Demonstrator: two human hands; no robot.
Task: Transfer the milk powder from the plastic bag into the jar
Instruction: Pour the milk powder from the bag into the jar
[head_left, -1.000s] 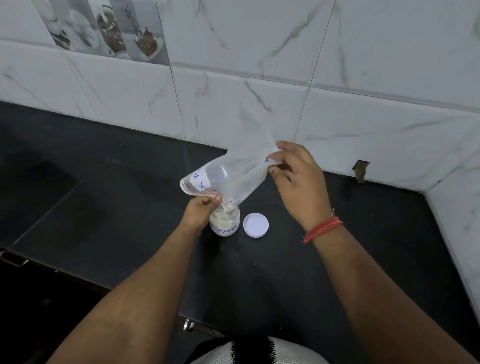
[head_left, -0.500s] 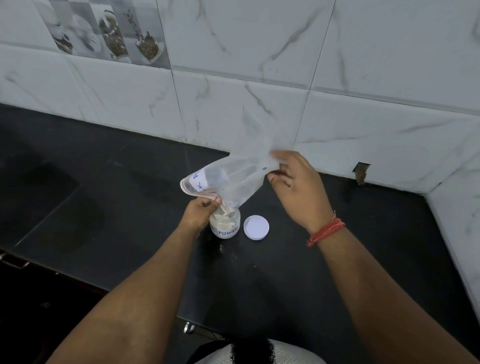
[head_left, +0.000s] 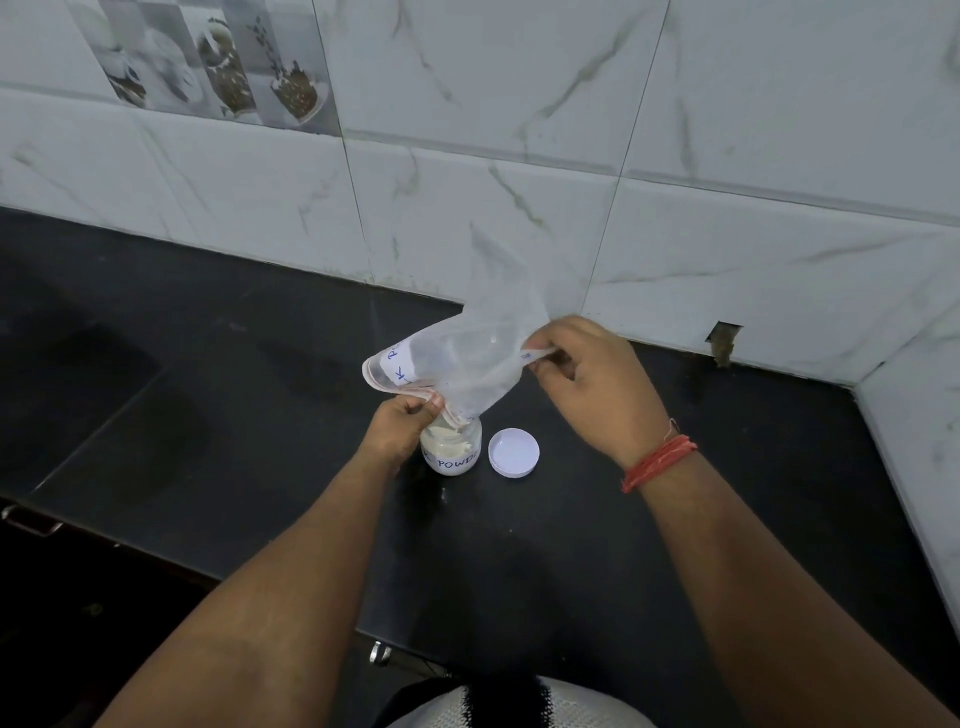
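The left hand (head_left: 402, 421) pinches the open mouth of the bag (head_left: 457, 364) right over the jar (head_left: 452, 449), which stands mid-counter (head_left: 208, 415), partly filled with powder (head_left: 449, 441). The right hand (head_left: 592, 384) pinches the bag's raised far end. A lid (head_left: 513, 452) lies just beside the jar.

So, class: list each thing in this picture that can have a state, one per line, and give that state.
Clear plastic zip bag: tilted, its mouth over the jar, looks almost empty.
Small clear glass jar: upright, uncapped, partly filled with powder.
Round white plastic lid: off, lying on the black countertop beside the jar.
Left hand: pinches the bag's mouth.
Right hand: pinches the bag's raised end.
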